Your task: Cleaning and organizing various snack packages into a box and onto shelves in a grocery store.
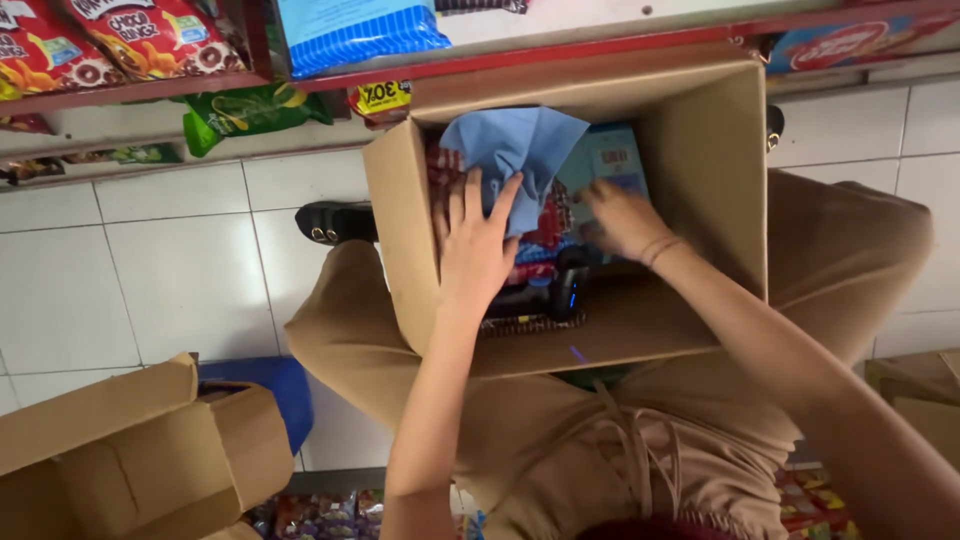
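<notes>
Head view: left hand (478,250) grip spread flat on blue cloth (515,145), right hand (622,220) unclear.

Bare arms, tan drawstring trousers (560,440), black buckled shoes (335,222), thin wristband (660,247)

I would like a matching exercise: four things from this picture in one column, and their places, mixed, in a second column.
1. left hand
2. right hand
3. black handheld device
4. green snack bag

A. under the shelf edge, beside the box
B. on the blue cloth
C. on the blue packet
D. in the cardboard box, between the wrists

Pairs: 1-B, 2-C, 3-D, 4-A
</notes>
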